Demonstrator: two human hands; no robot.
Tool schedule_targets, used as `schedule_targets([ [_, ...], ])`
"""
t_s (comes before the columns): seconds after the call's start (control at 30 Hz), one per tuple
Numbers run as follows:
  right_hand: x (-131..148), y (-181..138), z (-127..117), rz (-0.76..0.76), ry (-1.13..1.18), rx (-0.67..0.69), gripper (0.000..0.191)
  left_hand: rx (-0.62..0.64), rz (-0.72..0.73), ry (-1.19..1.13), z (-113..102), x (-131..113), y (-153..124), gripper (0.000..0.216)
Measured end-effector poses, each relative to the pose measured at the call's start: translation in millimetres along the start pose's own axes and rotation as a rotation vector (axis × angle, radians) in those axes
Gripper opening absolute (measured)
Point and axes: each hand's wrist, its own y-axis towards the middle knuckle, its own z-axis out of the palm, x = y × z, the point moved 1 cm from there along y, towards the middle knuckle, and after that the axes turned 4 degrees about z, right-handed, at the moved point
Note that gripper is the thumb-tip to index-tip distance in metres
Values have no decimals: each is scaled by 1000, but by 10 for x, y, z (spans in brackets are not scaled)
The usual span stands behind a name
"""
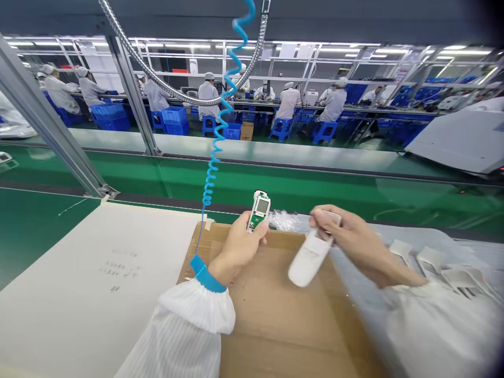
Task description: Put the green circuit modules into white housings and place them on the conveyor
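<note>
1. Beyond a green conveyor belt (118, 176), people in white smocks (208, 97) work along a far assembly line, with blue stools (325, 131) and blue crates (175, 121) about them.
2. A cardboard sheet (271, 325) lies under both hands, and a white paper sheet (79, 294) lies to their left.
3. The left hand (240, 244) is clenched around the lower end of a green circuit board (259, 211), which stands upright and carries a small display.
4. The right hand (350, 236) grasps the upper end of a white plastic casing (309, 260), slightly blurred, above the cardboard and apart from the board.
5. White moulded parts (433, 265) lie on clear plastic film (394, 236) right of the right hand.
6. A blue wrist strap (207, 273) circles the left wrist, and its coiled cord (210, 178) rises past the board. Keeping that cord clear and holding the board low, away from its display, seems the safest handling.
</note>
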Motion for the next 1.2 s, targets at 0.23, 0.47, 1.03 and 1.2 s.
schedule_targets([
  [0.23, -271, -23, 723, 33, 570, 125, 34, 64, -134, 7, 42, -7, -28, 31],
  [0.47, -361, -82, 582, 7, 706, 394, 44, 93, -213, -32, 5, -25, 23, 35],
  [1.03, -383, -96, 601, 76, 729, 156, 47, 35, 157, 289, 91, -53, -32, 28],
  [1.2, -376, -92, 583, 65, 708, 119, 50, -13, 208, 389, 132, -20, -73, 29],
])
